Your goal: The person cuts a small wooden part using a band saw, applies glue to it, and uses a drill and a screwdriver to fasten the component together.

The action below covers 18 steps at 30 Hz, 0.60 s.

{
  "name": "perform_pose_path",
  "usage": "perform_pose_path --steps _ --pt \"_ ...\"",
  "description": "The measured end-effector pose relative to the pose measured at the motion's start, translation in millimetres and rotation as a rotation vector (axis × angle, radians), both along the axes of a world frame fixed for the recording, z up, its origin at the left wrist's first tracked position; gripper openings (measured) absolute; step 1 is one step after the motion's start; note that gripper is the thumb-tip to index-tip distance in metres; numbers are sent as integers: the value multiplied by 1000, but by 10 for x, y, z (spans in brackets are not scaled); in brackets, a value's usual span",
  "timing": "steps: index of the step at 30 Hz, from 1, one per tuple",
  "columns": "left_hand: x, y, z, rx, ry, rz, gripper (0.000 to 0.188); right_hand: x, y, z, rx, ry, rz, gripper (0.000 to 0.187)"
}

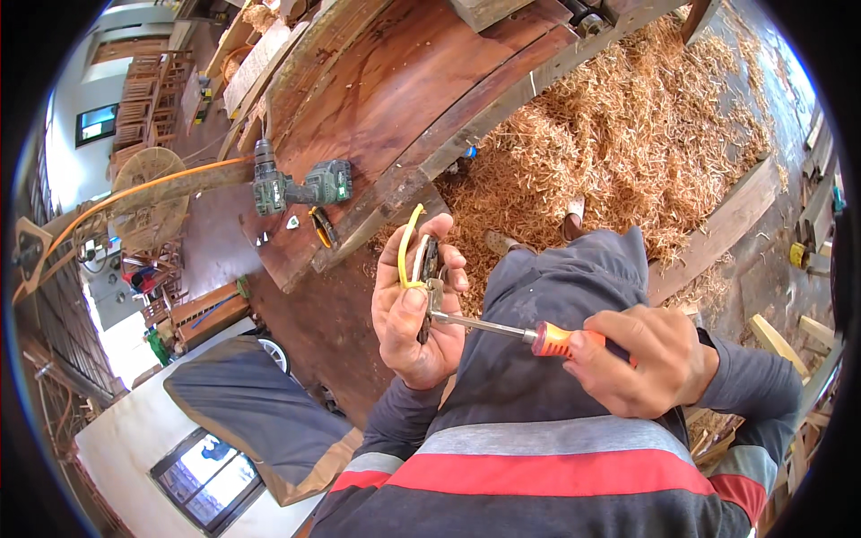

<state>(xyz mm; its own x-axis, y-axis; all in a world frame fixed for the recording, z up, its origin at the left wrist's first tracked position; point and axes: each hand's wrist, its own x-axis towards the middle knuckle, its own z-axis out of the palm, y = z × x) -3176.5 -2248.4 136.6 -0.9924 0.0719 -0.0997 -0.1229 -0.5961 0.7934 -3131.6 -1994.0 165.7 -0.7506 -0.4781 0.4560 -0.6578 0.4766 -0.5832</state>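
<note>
My left hand (413,318), palm up, is closed round a small dark fitting (430,267) with metal parts; its exact kind I cannot make out. A yellow wire (405,240) loops up from it, pinned under my thumb. My right hand (641,357) grips the orange handle of a screwdriver (552,340). Its steel shaft runs left, and the tip meets the metal part of the fitting beside my left thumb. Part of the fitting is hidden behind my fingers.
A cordless drill (300,186) and orange-and-black pliers (322,228) lie on the wooden workbench (386,85) at upper left. An orange cord (148,186) runs left from there. Wood shavings (619,125) heap on the floor beyond my legs. A plank (717,231) lies at right.
</note>
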Motion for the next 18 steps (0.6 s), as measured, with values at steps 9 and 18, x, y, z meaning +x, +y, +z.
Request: perform_pose_path --steps 9,18 --pt "-19 14 -4 114 -63 3 61 5 -40 -17 -586 -1002 48 38" --pt "-10 11 -48 11 -47 -22 57 -35 -20 -18 -689 -1271 -3 45"
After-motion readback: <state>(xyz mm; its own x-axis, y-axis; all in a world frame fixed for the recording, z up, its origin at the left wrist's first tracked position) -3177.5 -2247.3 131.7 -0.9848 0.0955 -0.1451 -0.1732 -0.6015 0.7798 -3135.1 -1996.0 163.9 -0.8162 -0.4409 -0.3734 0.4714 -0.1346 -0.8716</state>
